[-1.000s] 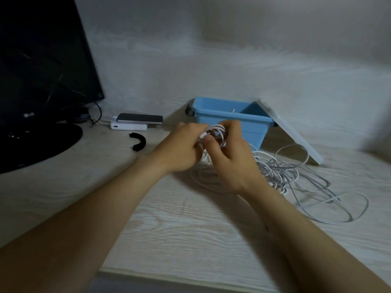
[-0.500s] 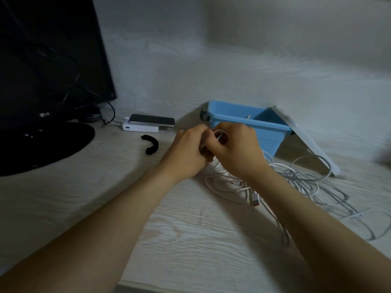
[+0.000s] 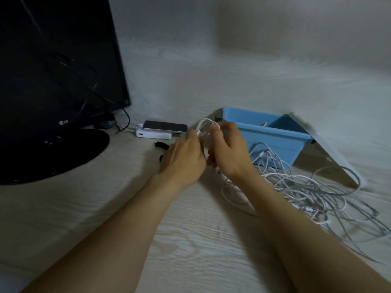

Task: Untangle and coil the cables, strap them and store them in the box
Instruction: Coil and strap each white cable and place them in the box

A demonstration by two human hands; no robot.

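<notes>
Together, both hands (image 3: 207,153) gripping looped white cable (image 3: 206,127)

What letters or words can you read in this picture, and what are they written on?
"LG": on the bottom frame of the black monitor, with a round logo beside it.
Nothing else can be read. The phone, the white power bank and the blue box show no writing.

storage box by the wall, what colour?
Light blue; the box sits open behind the right hand, clearest in the head view.
</notes>
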